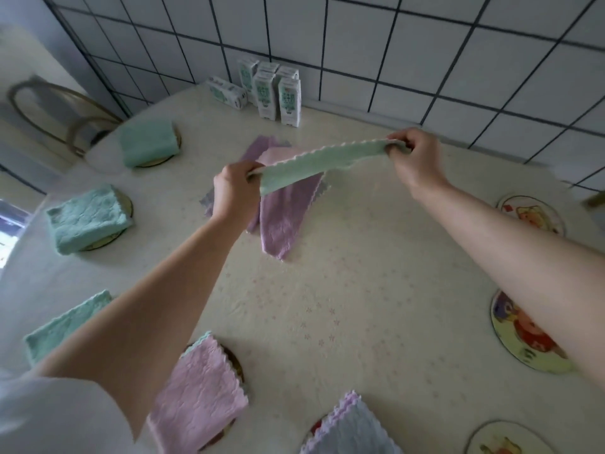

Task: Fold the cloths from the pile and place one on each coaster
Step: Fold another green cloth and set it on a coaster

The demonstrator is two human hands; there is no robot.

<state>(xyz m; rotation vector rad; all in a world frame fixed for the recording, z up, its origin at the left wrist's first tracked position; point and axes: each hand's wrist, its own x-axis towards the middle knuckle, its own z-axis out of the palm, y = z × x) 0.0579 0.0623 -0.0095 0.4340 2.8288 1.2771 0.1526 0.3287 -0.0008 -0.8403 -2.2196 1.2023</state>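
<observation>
A mint-green cloth point(314, 162) with a scalloped edge is stretched in the air between my left hand point(237, 188) and my right hand point(414, 155), each gripping one end. Below it on the table lies the pile of purple and pink cloths point(281, 214). Folded green cloths sit on coasters at the left point(149, 142), point(88, 219), point(62, 326). A folded pink cloth point(199, 391) and a pale lilac cloth point(350, 427) cover coasters near me. Bare picture coasters lie at the right point(532, 213), point(510, 335), point(504, 440).
Several small milk cartons point(275, 90) stand at the back against the tiled wall point(425, 60). A chair back point(49, 106) shows beyond the table's left corner. The table point(376, 290) has a cream flowered cover.
</observation>
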